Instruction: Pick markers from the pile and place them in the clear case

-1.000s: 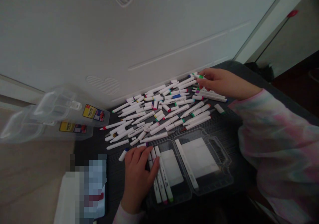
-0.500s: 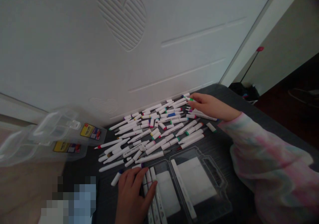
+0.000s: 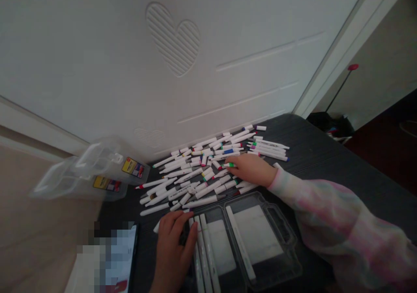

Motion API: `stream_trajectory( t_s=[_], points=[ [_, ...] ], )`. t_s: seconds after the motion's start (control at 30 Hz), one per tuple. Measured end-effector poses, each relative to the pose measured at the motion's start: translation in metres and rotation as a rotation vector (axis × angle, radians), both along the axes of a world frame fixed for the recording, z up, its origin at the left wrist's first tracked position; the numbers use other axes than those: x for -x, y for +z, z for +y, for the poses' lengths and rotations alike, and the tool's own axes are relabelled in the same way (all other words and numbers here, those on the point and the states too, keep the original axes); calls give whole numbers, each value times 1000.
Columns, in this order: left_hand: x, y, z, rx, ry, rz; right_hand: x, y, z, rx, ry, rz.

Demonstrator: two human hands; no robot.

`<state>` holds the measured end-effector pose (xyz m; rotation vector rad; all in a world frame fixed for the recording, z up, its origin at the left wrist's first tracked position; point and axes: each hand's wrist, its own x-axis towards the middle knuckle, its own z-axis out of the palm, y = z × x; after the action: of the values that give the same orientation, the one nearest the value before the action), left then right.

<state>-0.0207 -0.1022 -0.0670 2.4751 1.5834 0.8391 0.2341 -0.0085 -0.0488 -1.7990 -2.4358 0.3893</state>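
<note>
While the right hand (image 3: 252, 168) pinches what looks like one green-banded cap (image 3: 229, 165) at its fingertips, the left hand (image 3: 174, 243), fingers slightly spread, rests against three markers (image 3: 203, 254).
Light, stiff and probably slippery, the cap should suit a fingertip grip around its sides. Around the right hand lie loose markers (image 3: 203, 202), too jumbled to count; right of the left hand, one unfolded case (image 3: 273, 270) holds those three plus a lone marker (image 3: 240, 243). Left of that hand are one phone (image 3: 133, 258) and, farther out, two clear boxes (image 3: 133, 166).
</note>
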Motion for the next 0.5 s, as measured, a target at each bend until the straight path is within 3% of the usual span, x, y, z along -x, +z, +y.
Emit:
stream_trajectory(
  t_s=[0.17,0.33,0.5],
  points=[
    [-12,13,-3,131,-68,-97,5,-6,-3,-42,-8,-49],
    [-39,27,-8,295,-350,-160,4,-9,-3,-72,6,-61],
    [-59,29,1,320,-576,13,7,-6,-5,-32,30,-140]
  ],
)
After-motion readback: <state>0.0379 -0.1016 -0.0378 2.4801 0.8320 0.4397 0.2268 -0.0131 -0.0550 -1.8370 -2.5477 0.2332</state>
